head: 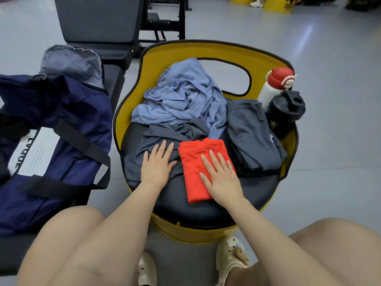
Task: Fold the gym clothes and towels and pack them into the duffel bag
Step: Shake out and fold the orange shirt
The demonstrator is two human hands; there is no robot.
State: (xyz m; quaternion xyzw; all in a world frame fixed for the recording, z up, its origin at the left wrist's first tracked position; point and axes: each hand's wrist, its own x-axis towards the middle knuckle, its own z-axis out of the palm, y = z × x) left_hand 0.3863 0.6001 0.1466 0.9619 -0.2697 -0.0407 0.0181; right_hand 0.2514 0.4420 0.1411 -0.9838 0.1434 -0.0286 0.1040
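A folded red garment (193, 162) lies on the black cushion of a yellow seat (206, 203). My right hand (221, 178) presses flat on it with straight fingers. My left hand (157, 164) rests flat on a crumpled dark grey garment (165, 133) just to its left. Behind them a rumpled light blue towel (181, 98) is heaped against the seat back. A folded grey garment (249, 133) lies at the right of the cushion. The navy duffel bag (55, 129) sits open on a black bench at the left.
A white bottle with a red cap (274, 85) and a black shaker bottle (286, 112) stand at the seat's right rim. A black weight bench (99, 23) and rack stand behind. My knees and beige clogs (232, 256) are below the seat. Grey floor surrounds.
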